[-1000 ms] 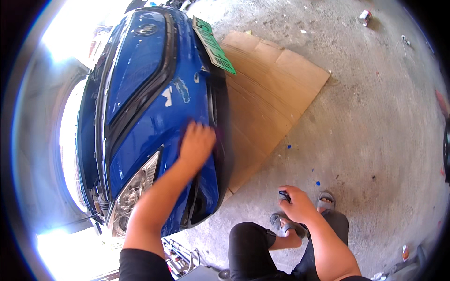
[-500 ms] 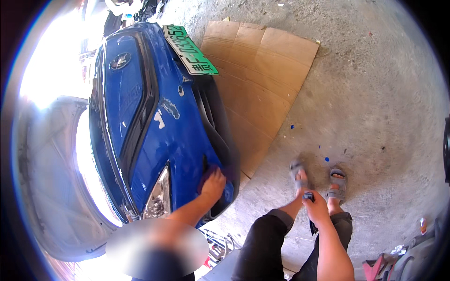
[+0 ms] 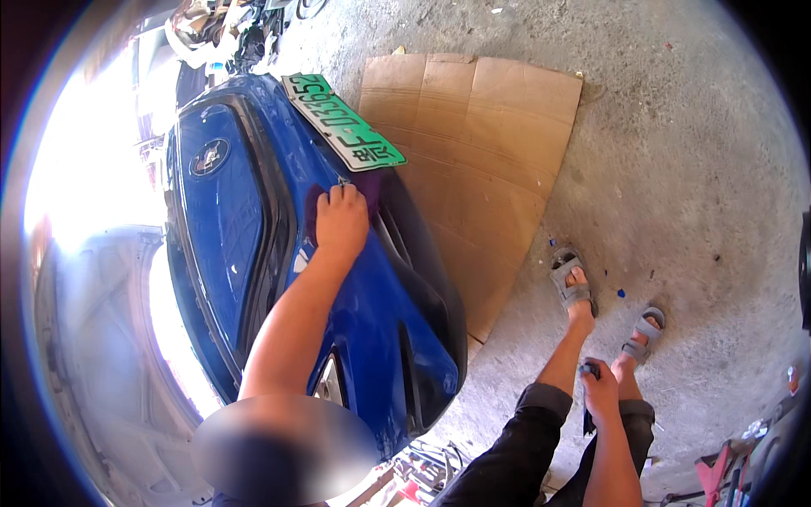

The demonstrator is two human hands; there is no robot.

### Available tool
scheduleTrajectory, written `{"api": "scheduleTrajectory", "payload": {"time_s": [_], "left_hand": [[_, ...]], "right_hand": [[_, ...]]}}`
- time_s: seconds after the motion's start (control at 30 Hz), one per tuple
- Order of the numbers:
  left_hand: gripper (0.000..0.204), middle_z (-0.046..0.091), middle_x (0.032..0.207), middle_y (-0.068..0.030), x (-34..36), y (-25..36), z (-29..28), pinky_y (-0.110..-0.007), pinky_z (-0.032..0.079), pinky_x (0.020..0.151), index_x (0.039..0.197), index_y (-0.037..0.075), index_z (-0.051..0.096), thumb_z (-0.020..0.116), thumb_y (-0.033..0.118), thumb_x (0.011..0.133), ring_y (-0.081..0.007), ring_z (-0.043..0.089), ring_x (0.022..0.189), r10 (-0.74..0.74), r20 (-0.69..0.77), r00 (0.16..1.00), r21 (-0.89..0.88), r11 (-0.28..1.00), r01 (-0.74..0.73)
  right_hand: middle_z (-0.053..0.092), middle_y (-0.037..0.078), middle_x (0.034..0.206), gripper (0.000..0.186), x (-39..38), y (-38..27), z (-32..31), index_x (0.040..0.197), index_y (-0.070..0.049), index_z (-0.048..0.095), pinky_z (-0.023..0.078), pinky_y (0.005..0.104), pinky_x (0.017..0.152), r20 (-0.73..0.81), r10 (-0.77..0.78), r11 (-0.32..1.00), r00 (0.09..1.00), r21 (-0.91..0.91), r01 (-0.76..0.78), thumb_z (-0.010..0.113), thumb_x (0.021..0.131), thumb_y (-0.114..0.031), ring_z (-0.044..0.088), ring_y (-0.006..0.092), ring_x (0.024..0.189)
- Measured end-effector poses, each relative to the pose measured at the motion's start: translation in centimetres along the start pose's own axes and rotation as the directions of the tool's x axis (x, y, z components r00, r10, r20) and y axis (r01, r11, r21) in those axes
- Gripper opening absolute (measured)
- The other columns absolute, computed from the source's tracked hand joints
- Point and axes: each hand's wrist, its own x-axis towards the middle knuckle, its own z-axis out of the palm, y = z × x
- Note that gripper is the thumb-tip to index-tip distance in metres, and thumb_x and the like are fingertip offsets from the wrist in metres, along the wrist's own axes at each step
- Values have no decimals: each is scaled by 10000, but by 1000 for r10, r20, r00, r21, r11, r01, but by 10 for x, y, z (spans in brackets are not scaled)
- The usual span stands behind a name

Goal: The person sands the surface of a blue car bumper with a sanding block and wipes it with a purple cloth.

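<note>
Concrete floor (image 3: 676, 177) flanks a blue bumper (image 3: 376, 317), left grip (image 3: 342, 221) pressing purple cloth (image 3: 367, 183), closure unclear, right grip (image 3: 601, 392) clamping a dark object (image 3: 590, 370).

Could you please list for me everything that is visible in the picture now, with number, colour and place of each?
floor: one, grey, right side
car front: one, blue with black, left of centre
headlight: one visible, pale, low on car front
round emblem: one, dark and silver, upper left
number plate: one, green and white, upper car front
raised panel: one, pale grey, left
cardboard sheet: one, brown, beside car
cloth: one, purple, on car front
sandals: two, grey, lower right
blue scraps: at least two, near sandals
red item: one, kind unclear, bottom right
trousers: one pair, dark, bottom
dark object: one, lower right
left grip: one, bare, over cloth
right grip: one, bare, around dark object
</note>
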Motion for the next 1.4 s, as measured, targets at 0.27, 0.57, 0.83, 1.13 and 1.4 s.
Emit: {"api": "scheduleTrajectory", "payload": {"time_s": [0.27, 0.57, 0.83, 1.13, 1.4], "left_hand": [[210, 611, 1015, -41, -7, 41, 21, -400, 413, 828, 925, 118, 704, 607, 264, 810, -235, 528, 1029, 262, 162, 951, 88, 956, -278], [161, 631, 926, -13, 24, 9, 17, -385, 423, 781, 869, 156, 688, 533, 178, 834, -219, 545, 987, 129, 82, 988, 116, 984, -138], [172, 649, 942, -42, -51, 76, -4, -380, 413, 783, 902, 123, 677, 532, 195, 844, -218, 540, 1005, 267, 192, 944, -3, 963, -271], [287, 684, 1002, -131, -176, 146, -26, -397, 483, 820, 997, 49, 683, 570, 298, 911, -303, 617, 957, 505, 445, 739, -735, 678, -20], [395, 667, 910, -82, -210, 115, -94, -280, 470, 755, 1063, -5, 644, 582, 367, 947, -135, 596, 830, 412, 601, 685, -690, -164, 705]], "right_hand": [[609, 57, 854, 316, 0, 33, 13, 1132, 8, 599, 450, 267, 694, -39, 59, 989, 997, 135, -54, 584, 834, -96, 551, 131, 755], [606, 44, 839, 332, -11, 27, 6, 1138, 10, 600, 440, 256, 665, -63, 47, 987, 997, 159, -36, 583, 825, -100, 543, 116, 725], [595, 26, 795, 330, -17, 50, -20, 1126, 11, 609, 435, 259, 648, -98, 29, 992, 995, 127, -16, 595, 819, -110, 530, 111, 695], [650, 55, 911, 314, -20, 48, -26, 1150, -2, 600, 475, 267, 696, -42, -3, 965, 999, 262, 14, 591, 845, -78, 593, 139, 790], [660, 72, 1039, 313, -55, -104, -2, 1150, 25, 574, 520, 317, 765, 286, -77, 711, 955, 687, -149, 624, 906, -165, 641, 175, 863]]}}
